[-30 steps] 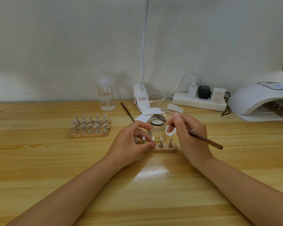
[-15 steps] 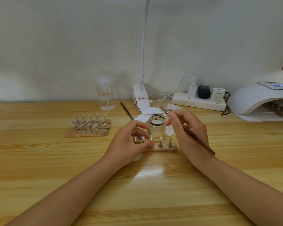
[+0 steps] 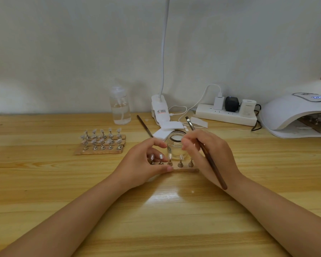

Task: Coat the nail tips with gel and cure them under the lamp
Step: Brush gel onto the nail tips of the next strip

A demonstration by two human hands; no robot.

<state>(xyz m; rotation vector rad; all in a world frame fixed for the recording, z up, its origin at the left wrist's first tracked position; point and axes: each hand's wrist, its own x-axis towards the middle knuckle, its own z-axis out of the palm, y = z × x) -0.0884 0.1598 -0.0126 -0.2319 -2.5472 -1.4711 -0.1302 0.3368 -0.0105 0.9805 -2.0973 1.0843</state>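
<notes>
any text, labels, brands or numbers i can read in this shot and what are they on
Nothing reads clearly.
Nail lamp display: lit blue digits, too blurred to read.
White charger on the power strip: faint grey brand word, too small to read.
Desk lamp clip: sticker with red and dark print, too small to read.
Bottle and glass jar: no visible text.

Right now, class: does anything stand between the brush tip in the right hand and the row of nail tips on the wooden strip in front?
Yes. The brush tip points up and away, behind the open glass jar, which stands between it and the nail tips. The right hand grips the brush; the left hand holds the strip's left end.
</notes>
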